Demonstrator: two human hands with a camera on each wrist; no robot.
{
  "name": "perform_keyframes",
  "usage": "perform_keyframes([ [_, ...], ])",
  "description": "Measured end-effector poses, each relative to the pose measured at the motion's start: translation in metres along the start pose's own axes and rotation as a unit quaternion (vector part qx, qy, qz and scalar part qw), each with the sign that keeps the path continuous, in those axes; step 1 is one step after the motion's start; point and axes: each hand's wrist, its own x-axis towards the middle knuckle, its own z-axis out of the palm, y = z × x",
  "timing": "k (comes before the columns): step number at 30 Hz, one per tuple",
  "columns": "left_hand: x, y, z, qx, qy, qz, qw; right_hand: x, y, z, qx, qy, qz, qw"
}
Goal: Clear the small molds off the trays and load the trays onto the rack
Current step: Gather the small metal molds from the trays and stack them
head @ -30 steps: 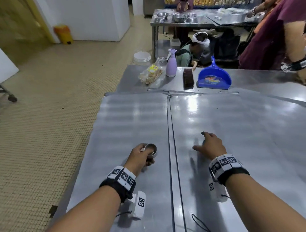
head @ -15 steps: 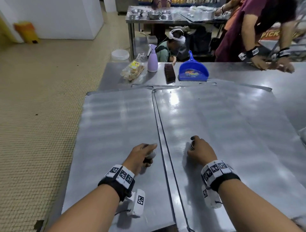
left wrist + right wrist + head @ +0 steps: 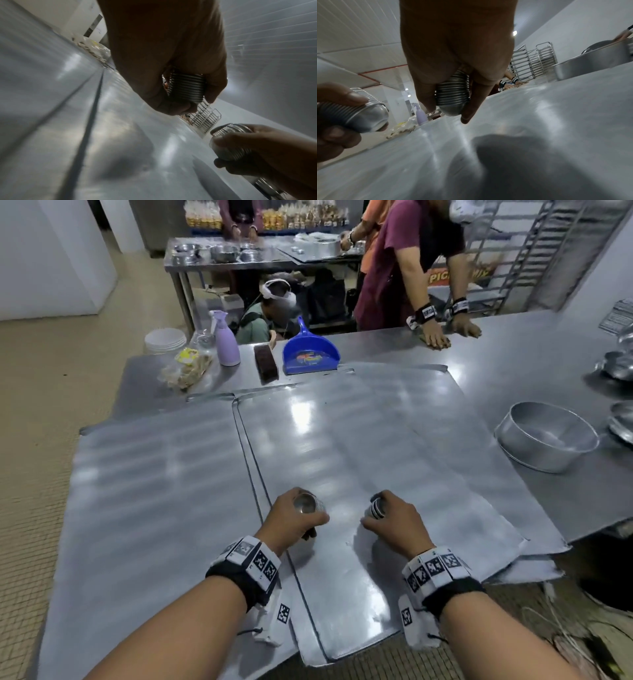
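Note:
Two large flat metal trays lie side by side on the steel table, the left tray [image 3: 154,491] and the right tray [image 3: 342,440]. My left hand [image 3: 301,517] grips a nested stack of small ribbed metal molds [image 3: 305,504] [image 3: 187,88], just above the right tray near the seam. My right hand [image 3: 387,517] grips a second stack of molds [image 3: 376,507] [image 3: 453,98] a little to the right. In each wrist view the other hand's stack also shows [image 3: 229,142] [image 3: 359,116]. The tray rack [image 3: 548,244] stands far back right.
A round metal pan [image 3: 544,436] sits right of the trays, with bowls [image 3: 616,364] at the table's right edge. Behind the trays lie a blue dustpan [image 3: 310,352], a brush [image 3: 265,364], a lilac spray bottle [image 3: 226,340] and a snack bag [image 3: 186,369]. Another person's hands [image 3: 435,337] rest on the far edge.
My right hand went from lying flat on the tray to gripping a stack of molds. My left hand carried its stack right, across the seam. The head view swung right.

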Motion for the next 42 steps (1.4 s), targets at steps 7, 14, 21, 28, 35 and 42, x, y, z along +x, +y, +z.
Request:
perform_keyframes([
  [7, 0.015, 0.022, 0.107, 0.000, -0.029, 0.005, 1.000, -0.007, 0.067, -0.074, 0.049, 0.026, -0.005, 0.998],
  [14, 0.026, 0.037, 0.221, 0.048, -0.050, 0.041, 0.997, -0.003, 0.147, -0.142, 0.044, 0.021, -0.014, 0.999],
  [21, 0.031, 0.048, 0.304, 0.069, -0.073, 0.043, 0.994, -0.004, 0.209, -0.185, 0.057, 0.035, -0.007, 0.998],
  [28, 0.044, 0.062, 0.354, 0.087, -0.119, 0.056, 0.988, -0.004, 0.253, -0.215, 0.090, 0.051, 0.038, 0.994],
  [35, 0.084, 0.066, 0.403, 0.147, -0.144, 0.094, 0.974, 0.012, 0.289, -0.239, 0.077, 0.075, 0.091, 0.990],
  [42, 0.144, 0.081, 0.445, 0.234, -0.206, 0.138, 0.940, 0.049, 0.319, -0.267, 0.078, 0.081, 0.139, 0.984],
])
